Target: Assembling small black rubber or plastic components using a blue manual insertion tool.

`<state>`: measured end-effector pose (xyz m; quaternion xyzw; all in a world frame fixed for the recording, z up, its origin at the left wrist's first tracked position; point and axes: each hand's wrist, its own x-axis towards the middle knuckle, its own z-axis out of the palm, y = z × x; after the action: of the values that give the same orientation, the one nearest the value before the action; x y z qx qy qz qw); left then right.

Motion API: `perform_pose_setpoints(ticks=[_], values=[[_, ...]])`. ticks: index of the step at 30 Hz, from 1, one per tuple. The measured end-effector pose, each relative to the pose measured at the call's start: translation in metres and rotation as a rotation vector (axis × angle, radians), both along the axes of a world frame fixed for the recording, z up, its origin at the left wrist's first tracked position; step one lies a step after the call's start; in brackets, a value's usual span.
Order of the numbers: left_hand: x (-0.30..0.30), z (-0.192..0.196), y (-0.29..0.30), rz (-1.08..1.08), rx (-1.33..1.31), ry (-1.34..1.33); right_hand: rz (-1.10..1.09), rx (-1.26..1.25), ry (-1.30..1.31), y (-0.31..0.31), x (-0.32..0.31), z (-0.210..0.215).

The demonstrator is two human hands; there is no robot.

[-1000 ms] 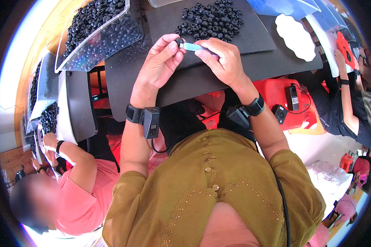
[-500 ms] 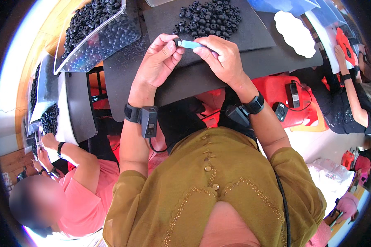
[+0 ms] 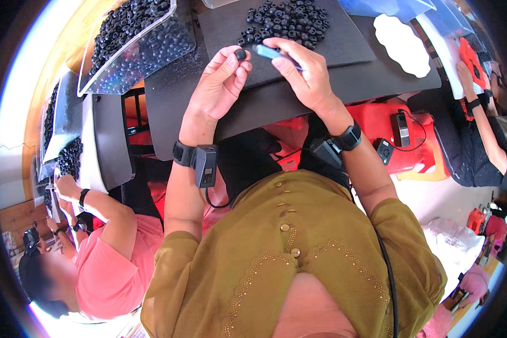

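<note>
Above the table's near edge, my left hand [image 3: 215,87] pinches a small round black piece [image 3: 240,54] between thumb and fingertips. My right hand [image 3: 310,76] grips a slim light-blue hand tool [image 3: 268,52], its pale tip blurred and pointing at the black piece across a small gap. What kind of tool it is I cannot make out. Just beyond my hands, a pile of similar black pieces [image 3: 287,22], some with holes showing, lies on a dark flat board [image 3: 343,48].
A clear plastic bin [image 3: 135,65] full of black pieces stands at the left on the dark table [image 3: 174,107]. A white scalloped sheet [image 3: 403,45] lies at the right. Co-workers sit on both sides, one in a pink shirt [image 3: 110,265]. Red stools [image 3: 377,115] stand below the table.
The light-blue tool's tip has come away from the black piece, and my right hand has tilted up a little. My left hand still pinches the piece.
</note>
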<state>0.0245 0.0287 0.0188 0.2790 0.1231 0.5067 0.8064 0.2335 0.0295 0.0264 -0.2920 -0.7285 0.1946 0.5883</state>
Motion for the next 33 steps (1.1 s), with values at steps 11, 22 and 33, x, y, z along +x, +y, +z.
perform_pose_setpoints(ticks=[11, 22, 33], values=[[0.005, -0.003, 0.000, 0.087, 0.044, 0.131, 0.047, 0.125, -0.247, -0.008, -0.003, 0.009], [0.001, -0.011, 0.003, 0.050, 0.046, 0.052, -0.003, 0.120, -0.280, -0.006, -0.003, 0.002], [-0.002, 0.011, -0.002, 0.192, 0.135, 0.236, 0.012, 0.112, -0.163, -0.001, 0.001, 0.000]])
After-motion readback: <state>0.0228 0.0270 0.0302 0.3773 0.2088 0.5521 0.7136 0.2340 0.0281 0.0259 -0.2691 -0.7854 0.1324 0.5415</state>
